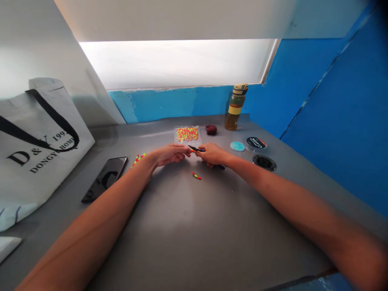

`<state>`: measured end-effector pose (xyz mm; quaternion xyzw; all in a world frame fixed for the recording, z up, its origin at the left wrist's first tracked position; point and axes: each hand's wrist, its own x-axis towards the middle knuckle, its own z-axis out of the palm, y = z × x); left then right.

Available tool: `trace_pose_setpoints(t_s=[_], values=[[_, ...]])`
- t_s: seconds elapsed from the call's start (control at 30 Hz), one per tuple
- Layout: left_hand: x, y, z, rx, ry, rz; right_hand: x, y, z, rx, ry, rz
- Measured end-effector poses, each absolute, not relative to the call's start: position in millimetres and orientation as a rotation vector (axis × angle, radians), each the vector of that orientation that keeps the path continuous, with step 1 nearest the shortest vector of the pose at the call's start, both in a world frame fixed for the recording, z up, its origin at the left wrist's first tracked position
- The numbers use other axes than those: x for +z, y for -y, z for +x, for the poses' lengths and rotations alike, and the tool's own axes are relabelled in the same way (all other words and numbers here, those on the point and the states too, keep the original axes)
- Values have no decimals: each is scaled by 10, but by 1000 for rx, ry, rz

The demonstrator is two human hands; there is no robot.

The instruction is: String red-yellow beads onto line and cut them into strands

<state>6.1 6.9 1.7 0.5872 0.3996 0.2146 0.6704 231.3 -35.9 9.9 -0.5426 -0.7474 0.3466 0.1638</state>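
Note:
My left hand (173,154) is closed in a pinch. At its fingertips shows a small orange-red bead (192,151), partly covered by the fingers. My right hand (212,154) is wrapped round a dark pointed hand tool (197,149), whose tip reaches to the left fingertips. A dark handle end pokes out below the right hand; whether these are scissors or pliers I cannot tell. On the table just nearer than the hands lies a short row of red and yellow beads (197,176). Right behind the hands rests a clear bag of red and yellow beads (187,133).
More beads (138,159) lie beside my left forearm, near a black phone (105,179). A white tote bag (42,149) stands left. At the right are a dark red bundle (211,129), a bottle (235,108), a turquoise disc (237,146), a labelled spool (256,143) and a black spool (264,162).

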Motion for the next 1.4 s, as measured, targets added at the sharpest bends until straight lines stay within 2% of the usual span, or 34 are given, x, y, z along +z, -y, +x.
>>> trace_pose_setpoints(t_s=[0.4,1.4], values=[[-25,5,139,356,-963,1686,5,200,2430,1121,1943,-1529],[13,11,76,403,-902,1608,94,321,2364,962,2016,-1640]])
